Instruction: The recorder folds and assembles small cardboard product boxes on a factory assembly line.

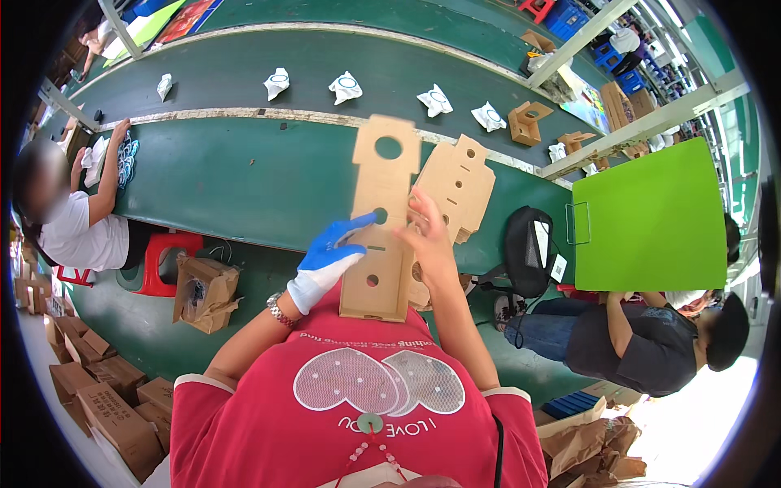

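Observation:
A partly folded brown cardboard box [389, 281] with round holes stands in front of my torso, its long upper flap reaching over the table. My left hand [327, 259], in a blue and white glove, lies at its left edge, fingers stretched across the card near a round hole. At the right edge is my bare right hand [431, 236], fingers apart, with the thumb by the card's face. Both hands look open; whether hidden fingertips press on the card, I cannot tell. More flat cardboard blanks [468, 180] lie behind my right hand on the green table [244, 179].
Beyond the table a dark conveyor belt [220, 77] carries several white wrapped pieces [346, 87] and an open small box [529, 122]. A black bag [529, 252] sits right, near a green board [651, 215] and a co-worker [634, 342]. Another person [77, 203] sits left. Cartons [122, 415] fill the lower left.

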Demonstrator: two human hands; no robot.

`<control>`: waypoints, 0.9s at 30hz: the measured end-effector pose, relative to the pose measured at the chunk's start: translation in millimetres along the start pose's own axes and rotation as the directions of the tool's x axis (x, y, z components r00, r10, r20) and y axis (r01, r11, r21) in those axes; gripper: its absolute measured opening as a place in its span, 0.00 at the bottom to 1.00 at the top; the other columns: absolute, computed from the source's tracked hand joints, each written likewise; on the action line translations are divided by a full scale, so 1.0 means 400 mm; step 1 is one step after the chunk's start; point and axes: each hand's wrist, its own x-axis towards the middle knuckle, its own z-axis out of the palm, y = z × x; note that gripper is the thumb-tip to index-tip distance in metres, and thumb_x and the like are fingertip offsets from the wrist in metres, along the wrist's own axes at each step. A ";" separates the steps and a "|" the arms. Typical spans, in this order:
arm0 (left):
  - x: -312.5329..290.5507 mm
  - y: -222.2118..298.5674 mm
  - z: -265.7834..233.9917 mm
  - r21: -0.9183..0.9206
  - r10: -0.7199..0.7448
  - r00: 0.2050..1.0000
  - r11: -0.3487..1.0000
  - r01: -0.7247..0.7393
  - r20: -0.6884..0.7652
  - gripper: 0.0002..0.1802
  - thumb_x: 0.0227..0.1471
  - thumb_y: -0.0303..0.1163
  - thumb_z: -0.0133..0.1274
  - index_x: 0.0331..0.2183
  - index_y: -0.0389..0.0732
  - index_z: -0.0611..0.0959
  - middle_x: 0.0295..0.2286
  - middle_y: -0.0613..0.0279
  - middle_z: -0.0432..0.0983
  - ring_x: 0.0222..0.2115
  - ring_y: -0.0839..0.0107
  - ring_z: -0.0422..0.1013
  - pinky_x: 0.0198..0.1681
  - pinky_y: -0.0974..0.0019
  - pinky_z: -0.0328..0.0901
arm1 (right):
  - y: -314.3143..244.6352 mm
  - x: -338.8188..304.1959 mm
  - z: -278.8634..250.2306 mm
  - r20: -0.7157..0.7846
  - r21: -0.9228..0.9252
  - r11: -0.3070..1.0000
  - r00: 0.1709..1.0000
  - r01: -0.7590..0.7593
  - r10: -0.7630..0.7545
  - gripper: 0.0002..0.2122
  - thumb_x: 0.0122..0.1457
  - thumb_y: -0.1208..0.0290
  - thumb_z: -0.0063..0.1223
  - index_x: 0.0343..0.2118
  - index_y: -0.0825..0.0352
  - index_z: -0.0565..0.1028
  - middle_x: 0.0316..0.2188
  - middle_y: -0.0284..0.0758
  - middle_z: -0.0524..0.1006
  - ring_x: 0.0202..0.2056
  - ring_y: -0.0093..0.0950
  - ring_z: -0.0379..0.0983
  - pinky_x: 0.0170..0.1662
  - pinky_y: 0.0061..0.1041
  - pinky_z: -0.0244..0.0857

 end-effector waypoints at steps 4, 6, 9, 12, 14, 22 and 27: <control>-0.021 0.002 -0.006 -0.008 -0.021 1.000 1.000 0.021 0.019 0.27 0.54 0.18 0.52 0.55 0.38 0.69 0.58 0.55 0.65 0.60 0.66 0.60 0.60 0.63 0.58 | 0.013 -0.088 0.003 -0.095 0.063 0.997 0.995 0.050 -0.044 0.14 0.55 0.82 0.52 0.45 0.70 0.75 0.42 0.32 0.75 0.43 0.23 0.71 0.49 0.22 0.65; -0.019 -0.003 0.006 0.030 -0.046 0.998 0.999 0.044 0.043 0.27 0.56 0.22 0.48 0.58 0.38 0.68 0.60 0.56 0.63 0.60 0.69 0.60 0.59 0.67 0.58 | 0.029 -0.107 0.007 0.038 -0.052 0.984 0.985 0.169 -0.167 0.10 0.60 0.83 0.45 0.40 0.71 0.78 0.37 0.31 0.77 0.39 0.21 0.72 0.47 0.20 0.64; -0.012 -0.003 -0.001 0.024 -0.064 0.996 0.998 0.062 0.055 0.22 0.57 0.22 0.50 0.54 0.40 0.72 0.58 0.59 0.66 0.56 0.68 0.65 0.57 0.65 0.61 | 0.028 -0.131 0.033 0.087 0.064 0.996 0.993 0.068 -0.074 0.10 0.61 0.81 0.45 0.41 0.70 0.78 0.34 0.30 0.78 0.39 0.20 0.72 0.46 0.20 0.64; -0.012 -0.010 0.001 0.314 0.036 0.998 0.948 -0.052 0.056 0.15 0.60 0.24 0.47 0.48 0.39 0.78 0.52 0.60 0.71 0.49 0.68 0.69 0.54 0.67 0.63 | 0.002 -0.131 0.041 0.004 0.094 0.992 0.996 0.089 -0.090 0.10 0.63 0.79 0.46 0.42 0.69 0.77 0.48 0.35 0.72 0.50 0.22 0.68 0.51 0.22 0.61; -0.016 0.000 0.008 0.396 0.069 0.996 0.914 -0.085 0.055 0.13 0.60 0.24 0.47 0.46 0.39 0.80 0.49 0.60 0.73 0.47 0.68 0.69 0.53 0.67 0.63 | 0.034 -0.118 0.031 -0.116 -0.099 0.968 0.964 0.229 -0.240 0.11 0.63 0.75 0.49 0.46 0.70 0.75 0.60 0.36 0.61 0.61 0.26 0.57 0.60 0.26 0.53; 0.000 -0.001 0.038 0.071 0.121 0.955 0.992 -0.106 -0.272 0.37 0.58 0.25 0.54 0.64 0.40 0.56 0.56 0.56 0.64 0.52 0.71 0.65 0.50 0.66 0.67 | 0.015 -0.131 0.013 0.120 0.306 0.940 0.986 -0.151 0.119 0.13 0.64 0.70 0.49 0.47 0.72 0.75 0.53 0.36 0.67 0.57 0.25 0.62 0.57 0.25 0.57; 0.018 -0.045 0.028 -0.032 0.047 0.978 0.998 -0.054 -0.206 0.38 0.57 0.26 0.56 0.64 0.39 0.57 0.58 0.57 0.62 0.53 0.72 0.65 0.51 0.67 0.66 | 0.004 -0.111 0.041 0.020 0.449 0.888 0.995 -0.100 0.102 0.21 0.61 0.81 0.50 0.56 0.67 0.58 0.47 0.39 0.71 0.45 0.25 0.73 0.43 0.22 0.70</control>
